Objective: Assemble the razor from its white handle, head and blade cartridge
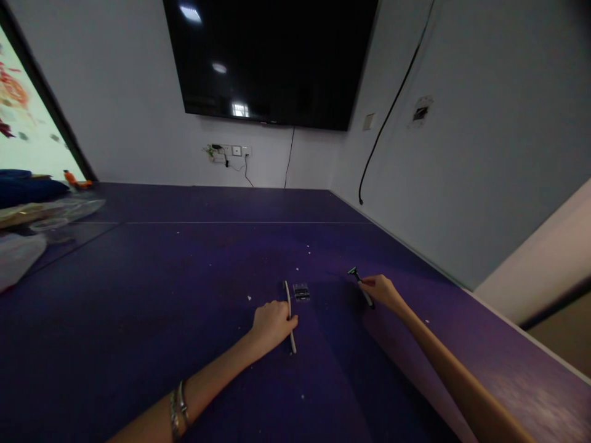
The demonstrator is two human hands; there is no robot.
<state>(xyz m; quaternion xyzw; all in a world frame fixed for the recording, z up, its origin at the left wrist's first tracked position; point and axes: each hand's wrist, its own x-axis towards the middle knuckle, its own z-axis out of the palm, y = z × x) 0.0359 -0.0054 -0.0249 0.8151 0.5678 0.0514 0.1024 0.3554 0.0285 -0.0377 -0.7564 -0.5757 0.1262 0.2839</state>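
L hand [273, 321] grips slim white rod [289, 298]; sm. clear/dk plastic pack [301, 292] just R of grip; R hand [379, 289] pinches blk/wht T-shaped razor [367, 298].

Screen [277, 67]: white glare spots, beyond the fingers [373, 283]
Purple surface [138, 277]: dim; sheen (pinkish) right of them
Clear plastic [83, 209]: blurred, far left

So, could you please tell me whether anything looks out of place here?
Yes: small white scraps litter the purple surface, and a black cable dangles down the right-hand wall, its lower end apparently connected to nothing.
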